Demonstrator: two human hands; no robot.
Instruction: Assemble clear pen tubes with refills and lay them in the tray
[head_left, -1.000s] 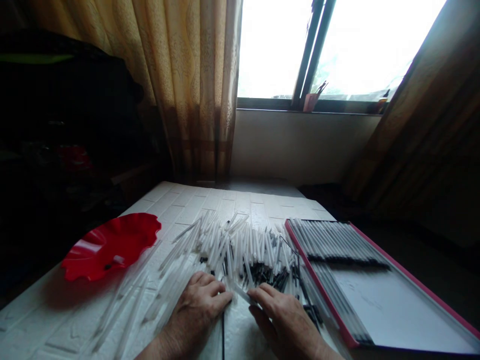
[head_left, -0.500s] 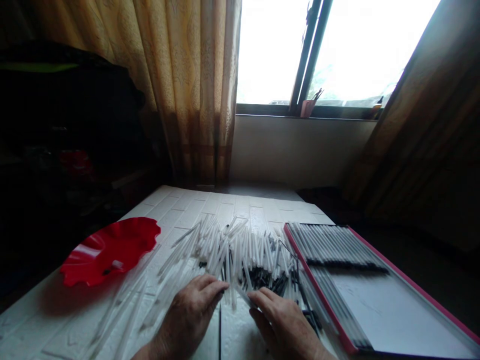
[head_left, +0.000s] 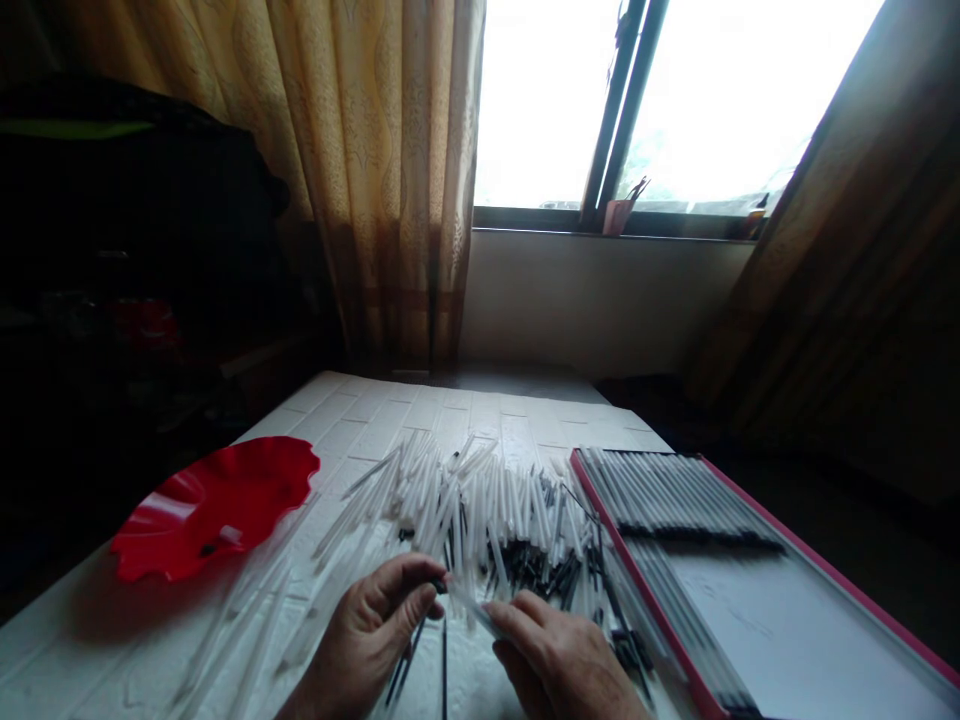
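My left hand [head_left: 379,625] pinches a small black cap [head_left: 440,587] between thumb and fingers. In my right hand [head_left: 551,640] is a clear plastic pen barrel [head_left: 477,610], tilted with its far end close to the cap. Whether the two touch is too blurred to tell. Just beyond my hands lies a heap of clear barrels [head_left: 480,490], with a pile of small black parts [head_left: 529,568] at its near right side. Thin dark rods [head_left: 444,670] show between and below my hands.
On the right a pink-edged tray [head_left: 847,590] holds a row of clear barrels with black ends [head_left: 675,490]. A red wavy-rimmed bowl [head_left: 225,500] stands at the left, with small pieces inside. Loose clear tubes [head_left: 262,610] lie near it on the white brick-patterned tabletop [head_left: 480,405].
My left hand has turned, so the black cap now shows in its pinch. My right hand has shifted slightly left and down with the barrel. More dark rods show below my left hand.
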